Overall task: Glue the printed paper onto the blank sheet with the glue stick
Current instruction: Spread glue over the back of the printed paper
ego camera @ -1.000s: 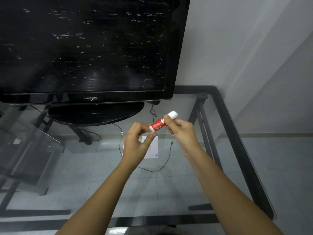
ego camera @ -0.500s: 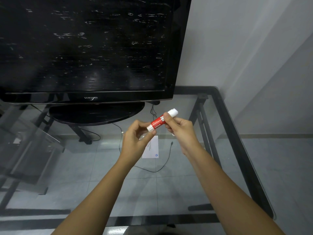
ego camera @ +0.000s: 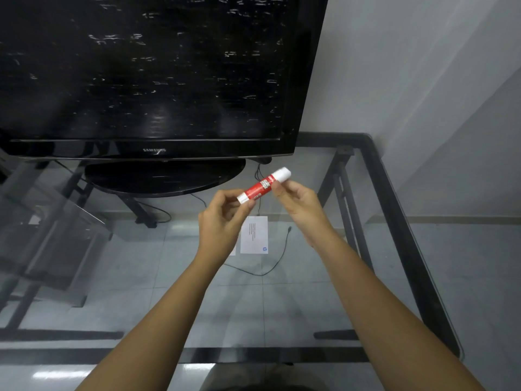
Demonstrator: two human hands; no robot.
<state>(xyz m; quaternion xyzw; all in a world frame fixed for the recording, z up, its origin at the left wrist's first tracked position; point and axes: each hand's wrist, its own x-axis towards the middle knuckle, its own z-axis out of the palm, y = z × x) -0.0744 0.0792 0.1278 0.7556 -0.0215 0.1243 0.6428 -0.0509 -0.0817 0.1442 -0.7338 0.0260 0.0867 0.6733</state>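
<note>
Head view: both hands hold a red-and-white glue stick (ego camera: 263, 186) tilted above the glass table (ego camera: 394, 193). Left hand (ego camera: 222, 221) pinches its lower end; right hand (ego camera: 298, 204) grips the upper part. Printed paper (ego camera: 254, 235) lies flat on the table below them.

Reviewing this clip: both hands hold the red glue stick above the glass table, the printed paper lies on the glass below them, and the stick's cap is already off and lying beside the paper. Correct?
Not quite. The head view shows no cap beside the printed paper. The left hand and right hand both grip the glue stick, white pieces at both ends, above the glass table.
</note>
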